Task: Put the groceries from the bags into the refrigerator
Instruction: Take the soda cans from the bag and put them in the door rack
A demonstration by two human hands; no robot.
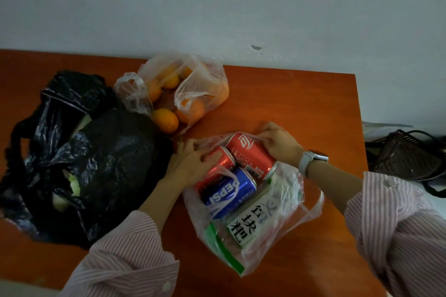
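Note:
A clear plastic bag [287, 222] lies on the orange-brown table [301, 103]. In it are two red cola cans [251, 154], a blue Pepsi can [229, 193] and a white packet with black characters [248, 222]. My left hand [193, 164] grips the nearer red can [222, 164] through the bag's mouth. My right hand [280, 144] grips the far end of the other red can. A clear bag of oranges [183, 91] sits behind. A black bag [79, 152] with pale green vegetables showing lies at the left.
A grey wall runs behind the table. A dark woven basket [405, 159] sits beyond the table's right edge. Bare tabletop lies at the back right and along the near edge.

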